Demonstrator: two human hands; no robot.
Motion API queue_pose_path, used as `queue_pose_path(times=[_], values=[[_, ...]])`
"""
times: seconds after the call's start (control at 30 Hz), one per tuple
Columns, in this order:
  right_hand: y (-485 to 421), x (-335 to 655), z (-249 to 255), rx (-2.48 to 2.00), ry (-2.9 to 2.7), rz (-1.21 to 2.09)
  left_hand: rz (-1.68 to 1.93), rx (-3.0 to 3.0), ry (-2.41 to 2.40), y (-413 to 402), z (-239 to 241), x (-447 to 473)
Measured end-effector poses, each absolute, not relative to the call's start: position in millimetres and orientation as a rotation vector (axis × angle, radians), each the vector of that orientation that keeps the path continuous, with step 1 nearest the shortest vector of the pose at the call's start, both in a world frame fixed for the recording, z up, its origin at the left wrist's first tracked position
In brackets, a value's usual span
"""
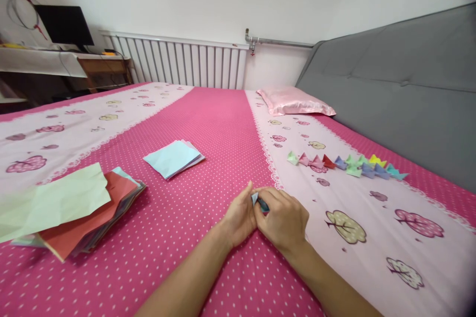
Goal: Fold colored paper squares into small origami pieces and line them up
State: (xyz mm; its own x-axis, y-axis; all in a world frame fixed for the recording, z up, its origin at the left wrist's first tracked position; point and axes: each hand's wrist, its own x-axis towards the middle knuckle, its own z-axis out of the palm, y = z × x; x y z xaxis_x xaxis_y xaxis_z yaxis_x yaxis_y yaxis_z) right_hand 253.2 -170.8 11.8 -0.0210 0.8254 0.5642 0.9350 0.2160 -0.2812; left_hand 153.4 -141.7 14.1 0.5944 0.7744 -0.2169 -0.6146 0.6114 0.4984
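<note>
My left hand (240, 217) and my right hand (284, 218) meet over the bed, fingers closed together. Between them shows a small piece of light blue folded paper (255, 198), mostly hidden by my fingers. Its darker part sits under the curled fingers of my right hand. A stack of light blue square paper (173, 157) lies ahead and to the left. Off to the right, on the pale strip of the sheet, stands a cluster of small folded paper pieces (353, 169) in green, pink, red, purple, yellow and blue.
Larger loose sheets of coloured paper (78, 208) are piled at the left. A pink pillow (293, 100) lies at the far right against the grey headboard (401, 79). Beyond the bed are a white radiator (178, 62) and a desk with a monitor (65, 27).
</note>
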Motion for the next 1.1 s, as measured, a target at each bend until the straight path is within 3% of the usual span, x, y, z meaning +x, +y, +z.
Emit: queue_pose_path(times=[1.1], values=[[-164.7,253.0,7.4,-1.520,-1.730,-0.175,0.976,0.314,0.428,-136.6,13.2,148.6]])
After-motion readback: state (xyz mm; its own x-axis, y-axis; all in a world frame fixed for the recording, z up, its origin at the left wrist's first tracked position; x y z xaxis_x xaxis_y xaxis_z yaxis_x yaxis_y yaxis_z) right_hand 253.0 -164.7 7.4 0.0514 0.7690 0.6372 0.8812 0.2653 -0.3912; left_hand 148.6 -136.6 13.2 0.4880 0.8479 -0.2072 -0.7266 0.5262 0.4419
